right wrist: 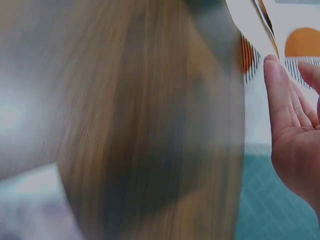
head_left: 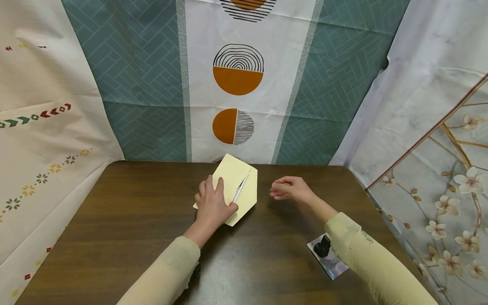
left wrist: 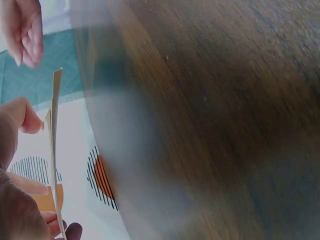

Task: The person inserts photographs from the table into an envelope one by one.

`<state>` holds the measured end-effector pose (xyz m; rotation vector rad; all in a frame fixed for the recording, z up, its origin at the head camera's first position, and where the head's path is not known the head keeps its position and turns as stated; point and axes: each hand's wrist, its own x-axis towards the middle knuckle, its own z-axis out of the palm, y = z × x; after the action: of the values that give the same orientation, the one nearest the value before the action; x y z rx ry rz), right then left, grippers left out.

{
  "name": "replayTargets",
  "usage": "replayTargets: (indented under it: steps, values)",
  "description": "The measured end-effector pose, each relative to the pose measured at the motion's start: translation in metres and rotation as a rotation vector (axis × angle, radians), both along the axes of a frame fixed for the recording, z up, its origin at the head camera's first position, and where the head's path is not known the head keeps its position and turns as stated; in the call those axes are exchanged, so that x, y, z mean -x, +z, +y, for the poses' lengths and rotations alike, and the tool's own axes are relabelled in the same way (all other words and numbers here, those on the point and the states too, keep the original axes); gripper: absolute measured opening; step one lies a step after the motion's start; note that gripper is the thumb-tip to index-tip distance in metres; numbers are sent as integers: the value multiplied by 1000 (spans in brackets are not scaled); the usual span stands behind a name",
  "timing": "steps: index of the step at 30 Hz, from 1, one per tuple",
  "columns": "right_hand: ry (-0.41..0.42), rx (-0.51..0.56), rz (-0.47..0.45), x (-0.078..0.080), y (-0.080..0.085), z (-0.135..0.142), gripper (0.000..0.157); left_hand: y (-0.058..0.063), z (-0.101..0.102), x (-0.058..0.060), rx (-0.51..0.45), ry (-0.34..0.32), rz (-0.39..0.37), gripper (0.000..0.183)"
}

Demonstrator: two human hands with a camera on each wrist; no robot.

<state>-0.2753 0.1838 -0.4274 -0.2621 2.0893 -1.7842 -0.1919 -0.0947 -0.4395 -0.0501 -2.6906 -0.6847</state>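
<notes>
A pale yellow envelope [head_left: 232, 169] is gripped in my left hand [head_left: 213, 202], its flap spread out to the right. The left thumb lies at the near edge of its mouth, where a slim gap shows between the layers. In the left wrist view the envelope [left wrist: 55, 115] appears edge-on, with thumb and fingers on opposite sides. My right hand [head_left: 291, 189] hovers to the right of the flap, holding nothing. Its fingers [right wrist: 280, 95] extend loosely toward the envelope [right wrist: 245, 15] in the right wrist view.
On the brown wooden table [head_left: 126, 220], a greyish-purple card [head_left: 331, 264] lies beside the right forearm, with a black heart-shaped object [head_left: 322, 248] on it. Something dark [head_left: 194, 275] shows partly from under the left sleeve. Patterned curtains [head_left: 152, 84] surround the table's back and sides.
</notes>
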Motion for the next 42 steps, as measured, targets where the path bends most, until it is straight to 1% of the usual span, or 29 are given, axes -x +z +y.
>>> replayTargets:
  steps: [6, 12, 16, 20, 23, 28, 31, 33, 37, 42]
  values:
    - [1, -46, 26, -11, 1, 39, 38, 0, 0, 1, 6, -6, -26, 79]
    - [4, -88, 57, -21, -1, 71, 43, -1, 1, 1, 8, -11, -40, 79]
    - [-9, -164, 88, -29, -2, 86, 47, 0, 0, 2, 8, -10, -42, 79]
    - [1, -249, 126, -37, -4, 100, 49, -1, -1, 2, 14, -3, -47, 80]
    - [35, -346, 196, -46, -3, 110, 47, -1, -2, 3, 16, 0, -47, 80]
    - [61, -630, 353, -64, 1, 122, 45, 0, -3, 2, 12, -2, -56, 80]
    - [75, -748, 429, -74, 2, 128, 48, 0, -3, 2, 16, 0, -65, 80]
    - [82, -799, 468, -79, 1, 133, 49, 0, -3, 2, 19, 0, -70, 80]
    - [95, -871, 514, -90, -3, 143, 49, -1, -3, 3, 20, 0, -70, 80]
    - [94, -962, 578, -106, -12, 155, 40, -2, -4, 3, 21, 1, -81, 81]
